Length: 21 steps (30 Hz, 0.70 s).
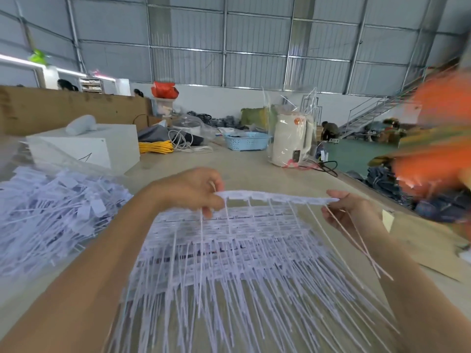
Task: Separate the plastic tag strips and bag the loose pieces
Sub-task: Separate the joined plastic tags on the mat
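Note:
A white plastic tag strip (275,197) is stretched level between my two hands, its thin tails hanging down. My left hand (193,192) pinches its left end and my right hand (349,210) pinches its right end, with two loose tails trailing from that hand. Under the strip a stack of joined tag strips (229,263) lies on the table, tails pointing toward me. To the left a clear plastic bag (51,212) holds a big heap of loose tags.
A white box (84,146) stands behind the bag. Farther back are yellow cable (155,147), a blue basket (246,141) and a wrapped white kettle (290,138). A blurred orange shape (438,149) fills the right edge. The table edge (369,189) runs along the right.

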{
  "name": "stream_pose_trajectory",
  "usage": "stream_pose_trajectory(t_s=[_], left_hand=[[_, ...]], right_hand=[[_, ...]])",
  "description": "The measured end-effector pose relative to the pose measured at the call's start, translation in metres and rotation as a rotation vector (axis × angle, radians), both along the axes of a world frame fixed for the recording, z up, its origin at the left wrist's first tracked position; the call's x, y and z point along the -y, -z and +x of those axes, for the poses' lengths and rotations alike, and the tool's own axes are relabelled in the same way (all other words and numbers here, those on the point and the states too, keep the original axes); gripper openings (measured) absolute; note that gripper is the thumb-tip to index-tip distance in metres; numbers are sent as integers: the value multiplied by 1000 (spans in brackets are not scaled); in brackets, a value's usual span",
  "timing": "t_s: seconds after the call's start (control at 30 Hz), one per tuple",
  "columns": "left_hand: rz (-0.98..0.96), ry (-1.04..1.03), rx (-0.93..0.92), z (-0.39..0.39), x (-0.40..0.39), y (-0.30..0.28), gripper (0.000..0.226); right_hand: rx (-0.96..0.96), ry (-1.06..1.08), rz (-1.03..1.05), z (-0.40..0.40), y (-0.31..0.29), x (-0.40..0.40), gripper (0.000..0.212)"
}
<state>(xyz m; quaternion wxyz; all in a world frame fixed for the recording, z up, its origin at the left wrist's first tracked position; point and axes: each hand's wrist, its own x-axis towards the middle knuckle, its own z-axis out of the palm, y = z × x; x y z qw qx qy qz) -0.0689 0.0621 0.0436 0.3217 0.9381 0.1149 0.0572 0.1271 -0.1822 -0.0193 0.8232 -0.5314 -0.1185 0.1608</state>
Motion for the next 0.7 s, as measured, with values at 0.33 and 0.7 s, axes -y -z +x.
stream_pose_trajectory(t_s=[0.33, 0.7], left_hand=[[353, -287, -298, -34, -21, -36, 29], [339, -82, -20, 9, 41, -4, 31]], right_hand=[[123, -217, -178, -26, 1, -22, 30], [299, -344, -397, -53, 2, -37, 22]])
